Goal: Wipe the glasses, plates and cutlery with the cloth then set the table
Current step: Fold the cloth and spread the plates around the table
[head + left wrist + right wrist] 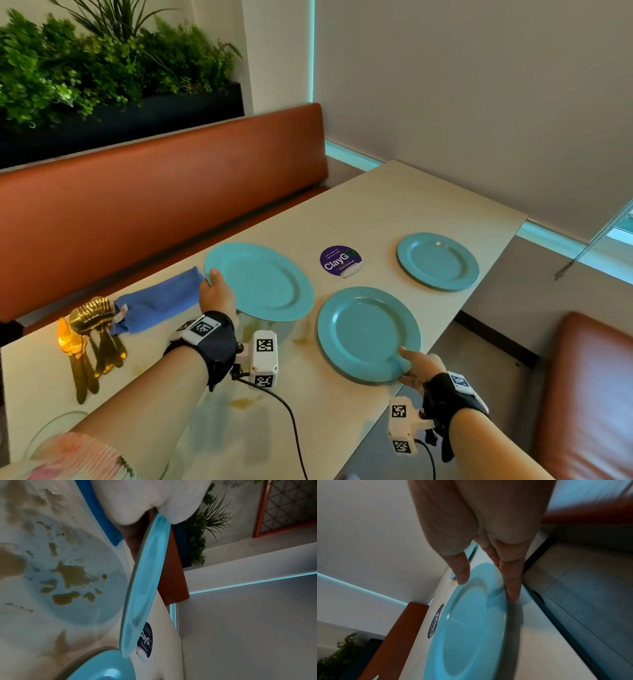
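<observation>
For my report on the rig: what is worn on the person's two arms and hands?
Each wrist has a black wrap with a white square-code tag, and a white camera box with square-code markers and a black cable: left hand, right hand. Forearms are bare; a pale floral sleeve shows on the left arm.

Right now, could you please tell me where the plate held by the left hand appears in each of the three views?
Head: the held plate is left of centre, gripped at its near-left rim by the left hand, beside the blue cloth.
Left wrist: it runs edge-on down the middle, raised above the table.
Right wrist: not in it; that plate is the other one, under the right hand.
Shared landmark: the round purple sticker.
</observation>
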The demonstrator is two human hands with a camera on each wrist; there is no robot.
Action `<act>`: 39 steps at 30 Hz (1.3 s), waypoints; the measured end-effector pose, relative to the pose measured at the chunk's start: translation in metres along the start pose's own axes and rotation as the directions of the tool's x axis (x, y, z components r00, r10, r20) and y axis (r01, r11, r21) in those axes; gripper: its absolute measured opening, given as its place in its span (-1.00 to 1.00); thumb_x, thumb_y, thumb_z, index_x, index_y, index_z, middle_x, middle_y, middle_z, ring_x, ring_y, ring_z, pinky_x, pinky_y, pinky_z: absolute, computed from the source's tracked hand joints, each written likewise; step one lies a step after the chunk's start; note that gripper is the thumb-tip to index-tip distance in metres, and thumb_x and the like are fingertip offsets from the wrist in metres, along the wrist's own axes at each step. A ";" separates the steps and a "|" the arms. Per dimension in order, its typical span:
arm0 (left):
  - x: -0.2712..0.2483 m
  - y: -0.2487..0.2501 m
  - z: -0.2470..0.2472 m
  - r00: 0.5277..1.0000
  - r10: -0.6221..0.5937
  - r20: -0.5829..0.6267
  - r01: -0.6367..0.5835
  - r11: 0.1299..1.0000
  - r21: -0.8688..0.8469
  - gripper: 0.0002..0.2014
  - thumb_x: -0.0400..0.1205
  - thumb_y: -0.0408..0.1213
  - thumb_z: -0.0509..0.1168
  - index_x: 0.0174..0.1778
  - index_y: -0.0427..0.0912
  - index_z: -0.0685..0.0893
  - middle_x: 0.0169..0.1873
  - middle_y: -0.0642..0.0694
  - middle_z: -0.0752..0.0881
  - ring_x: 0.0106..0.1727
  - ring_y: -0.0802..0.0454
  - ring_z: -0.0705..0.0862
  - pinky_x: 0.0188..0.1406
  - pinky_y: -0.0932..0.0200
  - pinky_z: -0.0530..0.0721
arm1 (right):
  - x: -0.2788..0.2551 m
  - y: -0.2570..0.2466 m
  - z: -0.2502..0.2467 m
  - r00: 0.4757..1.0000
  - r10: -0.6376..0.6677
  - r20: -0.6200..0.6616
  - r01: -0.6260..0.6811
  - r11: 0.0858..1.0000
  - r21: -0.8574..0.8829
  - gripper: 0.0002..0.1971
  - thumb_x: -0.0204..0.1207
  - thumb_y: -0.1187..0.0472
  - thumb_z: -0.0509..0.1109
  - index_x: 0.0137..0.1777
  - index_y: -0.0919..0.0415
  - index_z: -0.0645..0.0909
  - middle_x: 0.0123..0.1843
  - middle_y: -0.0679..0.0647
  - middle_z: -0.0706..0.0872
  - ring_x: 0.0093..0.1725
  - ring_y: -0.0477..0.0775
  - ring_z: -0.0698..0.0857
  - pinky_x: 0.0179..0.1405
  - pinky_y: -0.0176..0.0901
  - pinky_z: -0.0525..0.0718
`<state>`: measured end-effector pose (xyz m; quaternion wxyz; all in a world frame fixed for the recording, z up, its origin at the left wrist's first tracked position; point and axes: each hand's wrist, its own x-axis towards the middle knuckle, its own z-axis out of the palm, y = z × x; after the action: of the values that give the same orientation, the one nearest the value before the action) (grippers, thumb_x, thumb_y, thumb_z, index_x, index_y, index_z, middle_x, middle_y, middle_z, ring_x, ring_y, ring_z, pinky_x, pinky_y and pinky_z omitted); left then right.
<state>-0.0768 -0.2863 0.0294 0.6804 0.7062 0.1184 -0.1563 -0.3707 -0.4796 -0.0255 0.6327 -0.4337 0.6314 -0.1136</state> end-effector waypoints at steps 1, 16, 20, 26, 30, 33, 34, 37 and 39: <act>-0.003 0.000 -0.001 1.000 -0.005 0.012 0.005 1.000 0.004 -0.44 0.70 0.15 -0.05 0.52 -0.12 0.36 0.42 -0.22 0.55 0.37 -0.27 0.57 0.37 -0.24 0.55 | 0.000 0.000 0.000 1.000 -0.004 -0.001 0.004 1.000 -0.010 -0.68 0.53 0.25 0.41 0.18 0.42 0.49 0.05 0.36 0.67 -0.22 0.25 0.72 -0.37 -0.01 0.72; -0.021 0.011 0.014 0.989 -0.038 0.140 0.038 0.999 0.000 -0.42 0.63 0.22 -0.04 0.47 -0.03 0.41 0.36 -0.18 0.60 0.32 -0.26 0.60 0.35 -0.25 0.56 | -0.030 -0.051 0.013 0.994 -0.114 -0.004 0.105 0.934 -0.343 -0.82 0.55 0.28 0.36 0.06 0.37 0.48 -0.19 0.24 0.54 -0.28 0.17 0.57 -0.31 -0.01 0.67; -0.042 0.032 0.028 0.979 -0.030 0.200 0.038 0.999 -0.037 -0.48 0.71 0.09 -0.02 0.50 -0.12 0.40 0.34 -0.18 0.60 0.29 -0.25 0.62 0.32 -0.22 0.59 | -0.041 -0.076 0.035 0.977 -0.168 0.135 0.192 0.962 -0.194 -0.79 0.61 0.19 0.30 0.03 0.38 0.48 -0.28 0.21 0.56 -0.39 0.14 0.59 -0.42 -0.05 0.62; -0.035 0.049 0.063 0.943 -0.107 0.315 0.148 0.983 -0.109 -0.57 0.74 0.02 0.05 0.42 -0.15 0.49 0.15 -0.16 0.67 0.11 -0.20 0.68 0.15 -0.09 0.65 | -0.033 -0.130 0.071 0.907 -0.196 0.373 0.182 0.981 0.072 -0.74 0.69 0.13 0.13 -0.04 0.34 0.50 -0.23 0.28 0.64 -0.33 0.21 0.67 -0.33 0.01 0.69; -0.013 0.062 0.086 0.936 -0.150 0.319 0.190 0.977 -0.096 -0.63 0.74 0.00 0.07 0.26 -0.19 0.54 -0.05 -0.19 0.70 -0.20 -0.11 0.69 -0.19 0.06 0.67 | 0.000 -0.166 0.095 0.909 -0.136 0.394 0.097 0.988 0.117 -0.87 0.64 0.39 0.14 0.02 0.40 0.51 -0.18 0.30 0.67 -0.29 0.23 0.70 -0.52 -0.03 0.76; 0.008 0.074 0.103 0.936 -0.155 0.318 0.189 0.979 -0.080 -0.67 0.74 0.00 0.05 0.19 -0.15 0.55 -0.09 -0.16 0.71 -0.21 -0.07 0.68 -0.17 0.07 0.65 | 0.029 -0.193 0.116 0.907 -0.107 0.406 0.050 0.988 0.149 -0.82 0.65 0.43 0.11 0.15 0.41 0.50 -0.14 0.27 0.67 -0.40 0.19 0.75 -0.66 -0.13 0.69; 0.017 0.078 0.108 0.939 -0.151 0.310 0.179 0.982 -0.062 -0.66 0.74 -0.01 0.05 0.18 -0.17 0.58 -0.10 -0.15 0.71 -0.17 -0.09 0.69 -0.10 0.04 0.67 | 0.039 -0.202 0.124 0.911 -0.106 0.398 0.050 0.987 0.150 -0.79 0.66 0.42 0.11 0.22 0.41 0.48 -0.15 0.27 0.66 -0.41 0.19 0.74 -0.69 -0.14 0.68; 0.050 0.084 0.118 0.971 -0.140 0.195 0.137 0.990 0.029 -0.70 0.74 -0.07 0.10 -0.08 -0.22 0.58 -0.01 -0.23 0.68 -0.01 -0.18 0.68 0.19 -0.10 0.67 | 0.070 -0.225 0.151 0.934 -0.112 0.339 0.073 0.989 0.126 -0.69 0.66 0.43 0.10 0.36 0.45 0.42 -0.08 0.31 0.65 -0.30 0.24 0.63 -0.72 -0.07 0.68; 0.072 0.083 0.118 0.984 -0.146 0.105 0.133 0.983 0.125 -0.70 0.72 -0.09 0.15 -0.12 -0.27 0.57 0.01 -0.27 0.63 0.00 -0.20 0.64 0.25 -0.10 0.65 | 0.084 -0.236 0.167 0.940 -0.101 0.327 0.058 0.989 0.137 -0.67 0.66 0.46 0.08 0.39 0.48 0.40 0.08 0.38 0.61 -0.20 0.31 0.64 -0.39 0.10 0.77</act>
<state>0.0140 -0.4116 0.0755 0.6305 0.7250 0.1193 -0.2502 -0.1104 -0.6114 0.0501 0.7511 -0.4311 0.4891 -0.1038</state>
